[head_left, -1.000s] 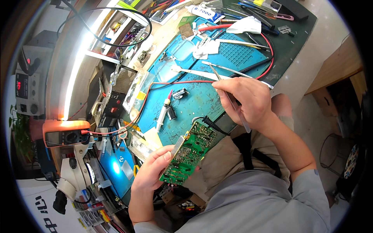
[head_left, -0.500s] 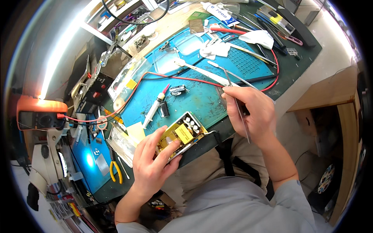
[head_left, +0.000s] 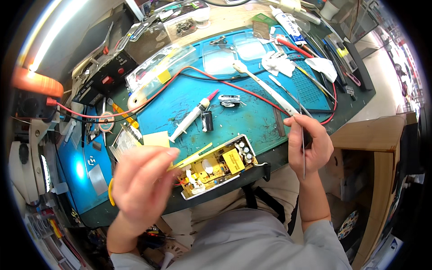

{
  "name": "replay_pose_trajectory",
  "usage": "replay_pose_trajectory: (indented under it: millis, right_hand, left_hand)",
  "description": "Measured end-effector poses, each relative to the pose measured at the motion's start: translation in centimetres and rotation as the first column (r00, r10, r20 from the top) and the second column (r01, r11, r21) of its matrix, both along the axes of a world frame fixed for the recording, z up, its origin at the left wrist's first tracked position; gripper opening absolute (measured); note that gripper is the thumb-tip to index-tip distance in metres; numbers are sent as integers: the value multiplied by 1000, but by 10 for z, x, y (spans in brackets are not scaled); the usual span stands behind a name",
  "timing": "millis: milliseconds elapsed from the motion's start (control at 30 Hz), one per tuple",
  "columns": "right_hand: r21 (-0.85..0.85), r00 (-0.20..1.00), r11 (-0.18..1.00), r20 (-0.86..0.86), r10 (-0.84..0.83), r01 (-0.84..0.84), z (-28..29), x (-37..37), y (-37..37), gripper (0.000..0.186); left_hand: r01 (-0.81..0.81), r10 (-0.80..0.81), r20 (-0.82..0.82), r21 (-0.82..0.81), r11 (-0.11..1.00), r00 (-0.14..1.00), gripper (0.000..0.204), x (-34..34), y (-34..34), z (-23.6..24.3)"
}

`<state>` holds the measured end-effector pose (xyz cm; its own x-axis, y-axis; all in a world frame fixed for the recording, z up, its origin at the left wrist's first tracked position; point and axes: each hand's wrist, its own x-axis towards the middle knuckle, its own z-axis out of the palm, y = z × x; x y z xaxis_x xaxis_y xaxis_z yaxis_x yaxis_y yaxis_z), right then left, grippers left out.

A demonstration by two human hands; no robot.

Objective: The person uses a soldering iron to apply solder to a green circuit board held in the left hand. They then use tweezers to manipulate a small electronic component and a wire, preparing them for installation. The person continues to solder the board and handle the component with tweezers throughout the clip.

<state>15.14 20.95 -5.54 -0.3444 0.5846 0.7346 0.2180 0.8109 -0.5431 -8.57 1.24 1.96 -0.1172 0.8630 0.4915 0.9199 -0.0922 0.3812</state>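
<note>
My right hand (head_left: 310,146) grips a long thin metal tool (head_left: 304,164) upright, near a white-handled brush (head_left: 265,89) on the blue mat (head_left: 243,119). The circuit board (head_left: 211,175) lies component side up in its pale tray near the bench edge, with a yellow transformer (head_left: 233,160) and small capacitors. My left hand (head_left: 141,186) is blurred beside the board's left end; its fingers are curled, and I cannot tell whether they hold anything. A syringe (head_left: 189,120) with pink tip, a black capacitor (head_left: 206,121) and a small silver-dark part (head_left: 229,100) lie above the board.
An orange multimeter (head_left: 36,90) stands left with red and black leads crossing the mat. A microscope (head_left: 27,168), black powered device (head_left: 96,83), tweezers, glue tube (head_left: 287,24), plastic boxes (head_left: 218,60) and tissues (head_left: 320,67) surround the work area. A wooden cabinet (head_left: 362,137) is right.
The board went from held with its green underside up to lying component side up on the bench. My left hand has moved off it to the left; my right hand moved slightly right with the tool.
</note>
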Motion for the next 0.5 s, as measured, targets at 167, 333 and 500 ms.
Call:
replay_pose_trajectory:
  millis: [167, 333, 500]
  right_hand:
    - [-30, 1000, 999, 9, -18, 18, -4, 2, -2, 17]
    - [-28, 999, 999, 27, -28, 29, -4, 2, -4, 17]
    - [-46, 999, 998, 21, -33, 34, -2, -1, -8, 17]
  left_hand:
    - [-64, 61, 30, 90, 994, 998, 27, -22, 2, 4]
    - [-120, 113, 165, 29, 992, 980, 21, -34, -15, -7]
    - [-157, 158, 3, 102, 982, 988, 15, -39, -1, -11]
